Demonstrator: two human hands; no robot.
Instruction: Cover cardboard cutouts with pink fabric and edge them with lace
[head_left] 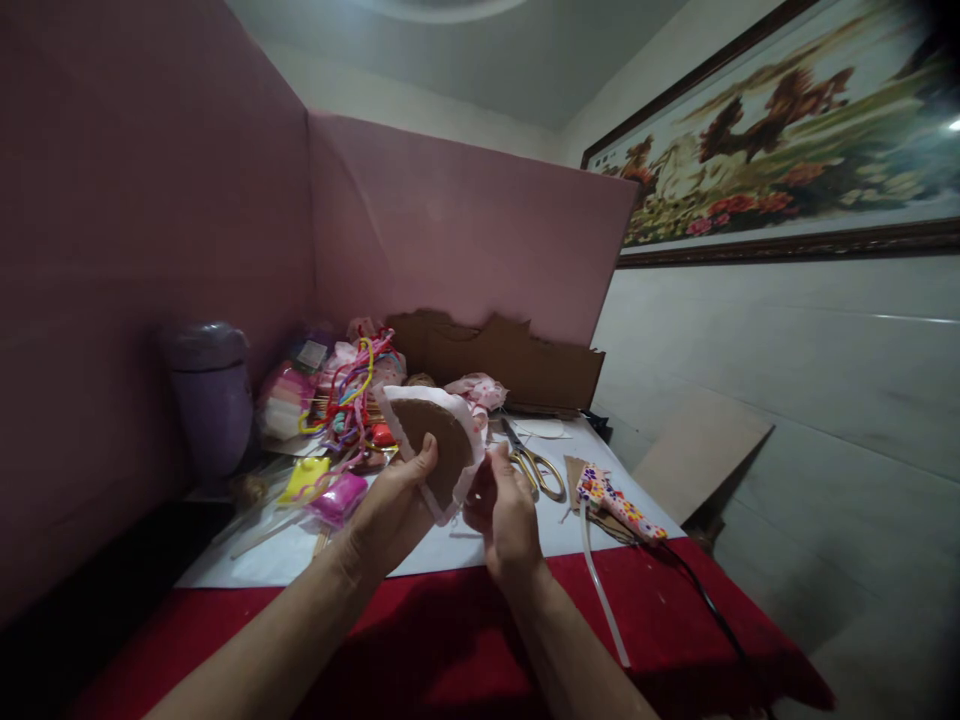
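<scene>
My left hand (390, 505) grips a rounded brown cardboard piece wrapped in white-pink fabric (439, 440), thumb pressed on its cardboard face, holding it up above the table. My right hand (504, 510) is closed at the piece's right edge, fingers pinching the fabric border there. Just right of my hands lie gold-handled scissors (534, 465) and a flower-patterned glue gun (619, 505) with a glue stick and black cord.
A red cloth (450, 640) with a white sheet (277, 560) covers the table. At the back left are a purple container (210, 395), coloured cords and craft bits (349, 395); cardboard pieces (517, 365) lean on the pink partition. A cardboard sheet (701, 455) lies right.
</scene>
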